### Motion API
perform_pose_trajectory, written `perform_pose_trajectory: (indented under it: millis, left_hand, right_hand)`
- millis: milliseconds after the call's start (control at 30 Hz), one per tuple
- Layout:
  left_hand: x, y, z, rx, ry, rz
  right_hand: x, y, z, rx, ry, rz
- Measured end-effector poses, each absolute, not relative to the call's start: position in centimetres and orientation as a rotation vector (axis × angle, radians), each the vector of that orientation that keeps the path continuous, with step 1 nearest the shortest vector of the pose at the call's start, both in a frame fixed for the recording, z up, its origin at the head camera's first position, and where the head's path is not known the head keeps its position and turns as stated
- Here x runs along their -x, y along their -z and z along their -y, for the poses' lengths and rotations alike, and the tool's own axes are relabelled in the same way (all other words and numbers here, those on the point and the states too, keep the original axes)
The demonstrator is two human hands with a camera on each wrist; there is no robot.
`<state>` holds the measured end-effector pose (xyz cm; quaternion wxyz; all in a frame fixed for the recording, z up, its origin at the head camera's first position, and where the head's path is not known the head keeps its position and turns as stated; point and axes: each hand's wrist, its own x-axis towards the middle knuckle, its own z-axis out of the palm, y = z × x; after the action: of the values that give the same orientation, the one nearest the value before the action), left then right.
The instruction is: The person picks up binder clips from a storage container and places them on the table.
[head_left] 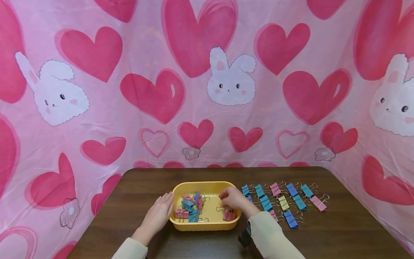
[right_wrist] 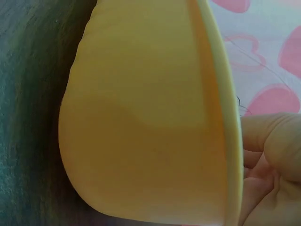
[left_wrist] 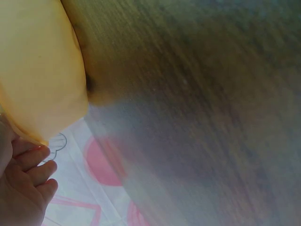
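Note:
A yellow plastic basin [head_left: 202, 226] sits on the brown table. My left hand [head_left: 158, 212] rests against its left rim with the fingers fairly straight; the left wrist view shows fingertips touching the rim edge. Over the right rim, my right hand [head_left: 235, 198] reaches into the basin with bent fingers, just above a pink binder clip [head_left: 229, 216]. The basin wall [right_wrist: 141, 117] covers part of that hand in the right wrist view, and whether it pinches a clip is hidden. Several pink, teal and blue binder clips, among them a teal one [head_left: 193, 216], lie piled in the basin's left half.
Right of the basin, binder clips lie in rough columns on the table, including a yellow clip [head_left: 284, 203], a blue clip [head_left: 290, 219] and a pink clip [head_left: 318, 203]. Pink cloth [head_left: 155, 54] with hearts and rabbits hangs behind and beside the table [head_left: 339, 233].

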<state>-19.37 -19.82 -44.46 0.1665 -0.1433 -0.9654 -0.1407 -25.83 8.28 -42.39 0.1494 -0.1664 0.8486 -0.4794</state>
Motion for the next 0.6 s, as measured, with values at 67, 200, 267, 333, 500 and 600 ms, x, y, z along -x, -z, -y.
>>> perform_pose_trajectory:
  millis: [67,200,267,333,500,600]
  left_hand:
    - [19.35,44.47,19.81,0.403,0.402,2.752]
    - [19.35,44.47,19.83,0.399,0.402,2.755]
    - [19.36,44.47,19.83,0.394,0.404,2.759]
    - [19.38,44.46,19.84,0.392,0.408,2.764]
    - [19.49,44.52,19.86,0.384,0.417,2.766]
    - [19.53,44.58,19.88,0.394,0.409,2.750]
  right_hand:
    - [25.79,42.42,-8.27,0.469,1.384,-2.435]
    - [25.65,42.41,-8.32,0.457,1.414,-2.447]
    - [25.60,42.43,-8.35,0.453,1.423,-2.458]
    - [25.57,42.53,-8.36,0.456,1.431,-2.469]
    - [25.59,42.70,-8.42,0.485,1.446,-2.527]
    - [25.73,42.58,-8.57,0.484,1.481,-2.558]
